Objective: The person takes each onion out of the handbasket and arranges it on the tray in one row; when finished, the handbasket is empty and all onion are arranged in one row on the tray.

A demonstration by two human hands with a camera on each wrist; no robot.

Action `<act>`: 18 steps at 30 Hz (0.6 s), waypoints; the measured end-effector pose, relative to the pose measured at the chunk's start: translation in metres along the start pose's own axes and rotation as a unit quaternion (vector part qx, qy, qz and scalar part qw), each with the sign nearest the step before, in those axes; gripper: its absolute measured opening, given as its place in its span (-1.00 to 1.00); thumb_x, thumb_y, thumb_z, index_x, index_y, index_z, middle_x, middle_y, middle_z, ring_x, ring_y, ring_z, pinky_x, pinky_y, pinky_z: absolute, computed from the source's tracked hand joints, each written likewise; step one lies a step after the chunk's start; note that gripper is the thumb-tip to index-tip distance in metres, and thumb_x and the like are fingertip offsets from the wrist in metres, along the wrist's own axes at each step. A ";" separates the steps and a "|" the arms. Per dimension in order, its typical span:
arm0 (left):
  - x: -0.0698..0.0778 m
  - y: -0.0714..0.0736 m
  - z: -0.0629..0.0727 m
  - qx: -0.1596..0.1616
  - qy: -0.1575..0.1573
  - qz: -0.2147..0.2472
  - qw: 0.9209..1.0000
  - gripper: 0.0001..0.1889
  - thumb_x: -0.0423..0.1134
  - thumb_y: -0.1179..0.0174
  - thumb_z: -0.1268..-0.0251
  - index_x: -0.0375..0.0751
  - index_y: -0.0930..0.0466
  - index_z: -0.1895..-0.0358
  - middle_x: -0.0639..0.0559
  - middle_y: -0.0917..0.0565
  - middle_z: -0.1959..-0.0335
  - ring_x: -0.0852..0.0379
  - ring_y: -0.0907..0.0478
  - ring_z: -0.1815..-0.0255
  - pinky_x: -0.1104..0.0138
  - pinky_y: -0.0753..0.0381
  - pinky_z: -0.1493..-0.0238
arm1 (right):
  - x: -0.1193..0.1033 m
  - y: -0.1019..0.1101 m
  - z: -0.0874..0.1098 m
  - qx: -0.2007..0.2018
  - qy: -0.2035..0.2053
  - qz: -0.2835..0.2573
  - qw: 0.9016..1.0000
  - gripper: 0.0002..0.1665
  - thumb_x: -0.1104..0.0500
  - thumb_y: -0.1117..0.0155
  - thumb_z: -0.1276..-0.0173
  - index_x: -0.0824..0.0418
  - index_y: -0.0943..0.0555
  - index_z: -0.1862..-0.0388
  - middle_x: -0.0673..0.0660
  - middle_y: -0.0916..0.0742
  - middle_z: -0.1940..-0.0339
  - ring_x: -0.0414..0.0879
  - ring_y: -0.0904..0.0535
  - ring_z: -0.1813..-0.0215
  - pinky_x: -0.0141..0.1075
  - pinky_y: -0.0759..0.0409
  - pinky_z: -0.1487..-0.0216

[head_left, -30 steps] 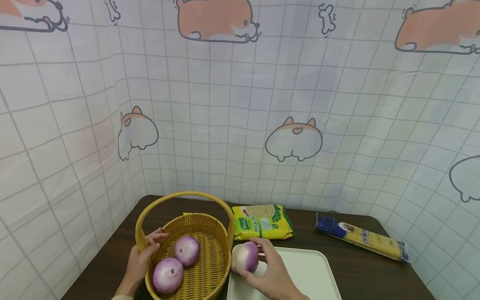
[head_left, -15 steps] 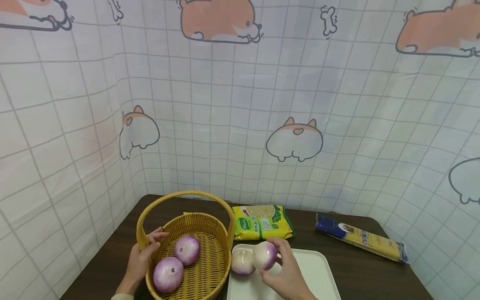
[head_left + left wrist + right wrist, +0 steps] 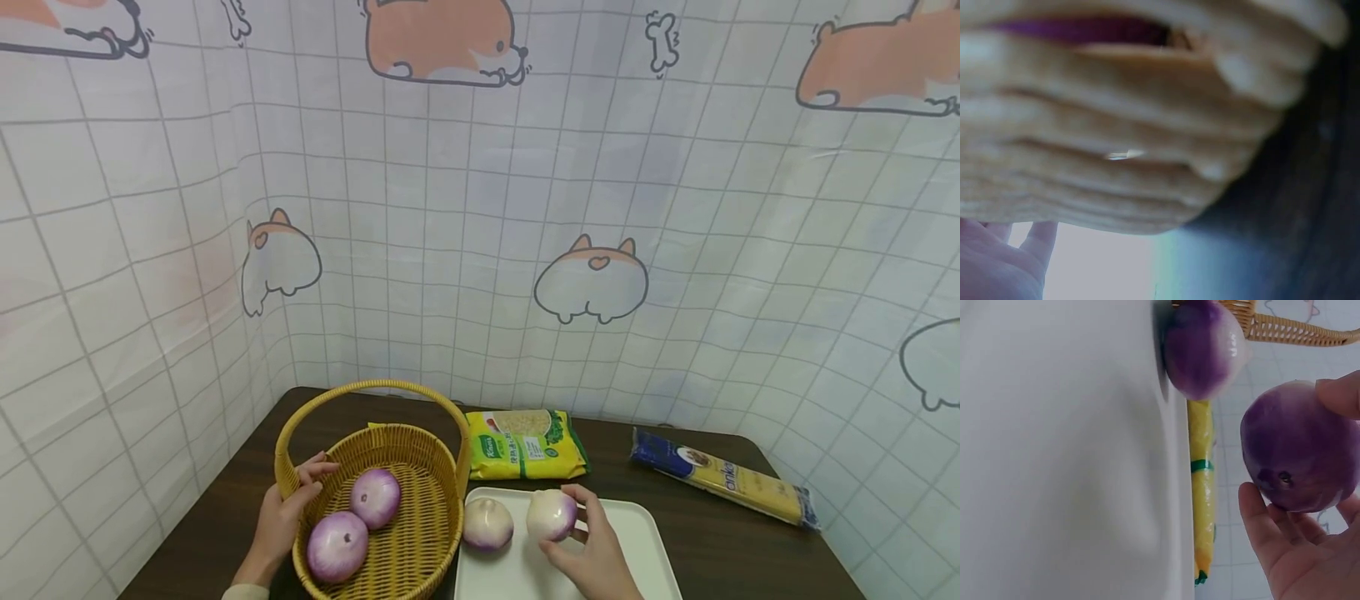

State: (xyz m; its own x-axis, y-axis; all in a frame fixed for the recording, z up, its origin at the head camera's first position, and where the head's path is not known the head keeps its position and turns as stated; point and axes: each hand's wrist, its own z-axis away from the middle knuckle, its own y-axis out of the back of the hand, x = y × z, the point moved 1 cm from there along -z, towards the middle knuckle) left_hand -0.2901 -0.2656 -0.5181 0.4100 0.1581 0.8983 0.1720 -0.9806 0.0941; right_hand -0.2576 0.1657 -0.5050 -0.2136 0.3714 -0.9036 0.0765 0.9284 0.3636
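A purple-and-white turnip (image 3: 550, 515) is pinched between the thumb and fingers of my right hand (image 3: 596, 550), above a white tray (image 3: 647, 542). In the right wrist view, the held turnip (image 3: 1300, 450) shows its purple end with a small dark scar. Another turnip (image 3: 487, 524) sits at the tray's left side, beside the basket. My left hand (image 3: 279, 512) grips the left rim of a woven basket (image 3: 416, 533), near the foot of its handle. Inside lie two purple turnips, one nearer (image 3: 337, 547) and one farther (image 3: 375, 498). The left wrist view is mostly blurred basket weave (image 3: 1104, 125).
A yellow-green food packet (image 3: 527, 444) lies behind the tray. Farther right is a long blue-and-yellow pasta packet (image 3: 723, 477). The basket's tall handle (image 3: 375, 385) arches over its opening. A patterned curtain (image 3: 442, 333) hangs behind the dark table (image 3: 720, 550).
My right hand has moved rightward over the tray with its turnip, away from the turnip beside the basket, which has come into full view. The left hand stays at the basket.
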 end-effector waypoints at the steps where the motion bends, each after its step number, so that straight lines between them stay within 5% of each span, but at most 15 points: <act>1: 0.000 0.000 0.000 0.000 0.001 -0.001 1.000 -0.78 -0.47 0.05 -0.44 -0.45 -0.31 0.45 -0.32 -0.65 -0.01 0.30 -0.35 -0.33 0.61 -0.27 -0.19 | 0.001 0.001 0.000 -0.003 -0.009 -0.004 1.000 -0.04 0.25 -0.62 0.07 0.15 -0.32 -0.31 0.21 -0.49 -0.24 0.10 -0.52 -0.12 -0.29 -0.64 0.02; 12: 0.001 0.001 0.000 -0.002 0.010 -0.010 1.000 -0.79 -0.48 0.05 -0.44 -0.49 -0.34 0.42 -0.33 -0.64 -0.04 0.35 -0.34 -0.32 0.63 -0.27 -0.19 | 0.006 0.001 0.001 -0.011 -0.064 -0.090 0.994 -0.11 0.32 -0.54 -0.03 0.20 -0.34 -0.34 0.25 -0.47 -0.32 0.01 -0.51 -0.05 -0.32 -0.63 0.02; 18: 0.002 0.001 0.001 -0.005 0.010 -0.006 1.000 -0.80 -0.48 0.05 -0.44 -0.54 -0.35 0.40 -0.32 -0.63 -0.05 0.35 -0.33 -0.34 0.63 -0.26 -0.19 | 0.010 0.000 0.000 -0.021 -0.084 -0.083 0.993 -0.13 0.33 -0.55 -0.01 0.25 -0.35 -0.31 0.26 -0.50 -0.22 0.02 -0.51 -0.03 -0.33 -0.61 0.06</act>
State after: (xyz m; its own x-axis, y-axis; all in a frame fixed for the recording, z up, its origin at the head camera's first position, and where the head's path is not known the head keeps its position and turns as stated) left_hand -0.2889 -0.2662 -0.5168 0.3902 0.1668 0.9055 0.1673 -0.9799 0.1085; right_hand -0.2593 0.1692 -0.5139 -0.0538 0.2131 -0.9755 0.0119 0.9770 0.2128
